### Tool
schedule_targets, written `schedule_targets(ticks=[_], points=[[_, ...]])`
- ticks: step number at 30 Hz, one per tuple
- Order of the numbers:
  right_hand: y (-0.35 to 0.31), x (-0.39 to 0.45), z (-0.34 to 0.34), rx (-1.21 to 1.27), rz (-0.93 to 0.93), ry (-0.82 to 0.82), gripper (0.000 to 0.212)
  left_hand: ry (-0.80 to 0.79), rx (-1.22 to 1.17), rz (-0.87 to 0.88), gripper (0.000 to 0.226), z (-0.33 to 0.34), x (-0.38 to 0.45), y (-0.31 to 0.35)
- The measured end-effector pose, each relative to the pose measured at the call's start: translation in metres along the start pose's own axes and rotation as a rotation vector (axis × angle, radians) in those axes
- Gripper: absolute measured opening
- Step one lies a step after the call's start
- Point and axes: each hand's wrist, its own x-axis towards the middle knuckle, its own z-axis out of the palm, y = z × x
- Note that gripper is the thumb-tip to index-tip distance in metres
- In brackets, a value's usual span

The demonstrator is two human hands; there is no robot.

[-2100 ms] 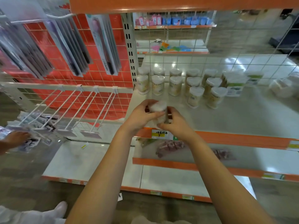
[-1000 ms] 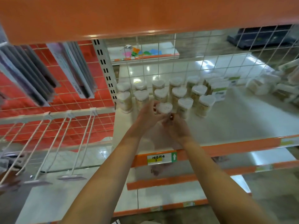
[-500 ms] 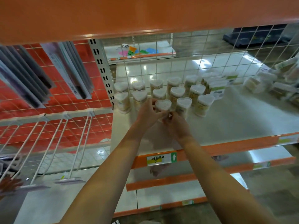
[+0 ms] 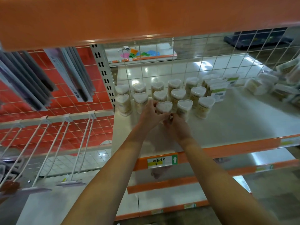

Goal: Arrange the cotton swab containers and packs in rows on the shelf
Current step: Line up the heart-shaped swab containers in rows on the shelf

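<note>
Since half a second ago your left hand and right hand still pinch the heart-lidded container, unmoved on the cream shelf before the wire grid.

We see two bare forearms reaching up from the bottom edge, with no sleeve, cuff or glove on either as far as the view runs. Our left hand and right hand wear no ring, watch or band that we can make out, though the fingers are small and somewhat blurred, so fine detail there may escape us.
</note>
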Motion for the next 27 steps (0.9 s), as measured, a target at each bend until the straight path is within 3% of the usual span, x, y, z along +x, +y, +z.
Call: schedule_targets(ticks=[7,10,13,17,21,27], points=[[-0.004,-0.002,-0.006,0.035,0.008,-0.044,0.032,-0.122,-0.058,-0.01,0.059,-0.008,-0.009,0.009],[-0.001,-0.003,-0.013,0.033,0.011,-0.082,0.029,-0.166,-0.103,-0.031,0.029,-0.01,-0.02,0.007],[0.004,-0.006,-0.02,0.019,0.03,-0.117,0.039,-0.19,-0.051,-0.091,0.022,-0.008,-0.027,-0.004],[0.01,-0.011,-0.031,-0.019,0.047,-0.166,0.043,-0.253,0.181,-0.22,0.052,-0.009,-0.031,-0.011],[0.015,-0.017,-0.043,-0.143,0.065,-0.198,0.044,-0.417,0.365,-0.149,0.046,-0.004,-0.036,0.0],[0.027,-0.031,-0.066,-0.225,0.148,-0.157,0.044,-0.623,0.445,0.043,0.043,0.017,-0.038,0.033]])
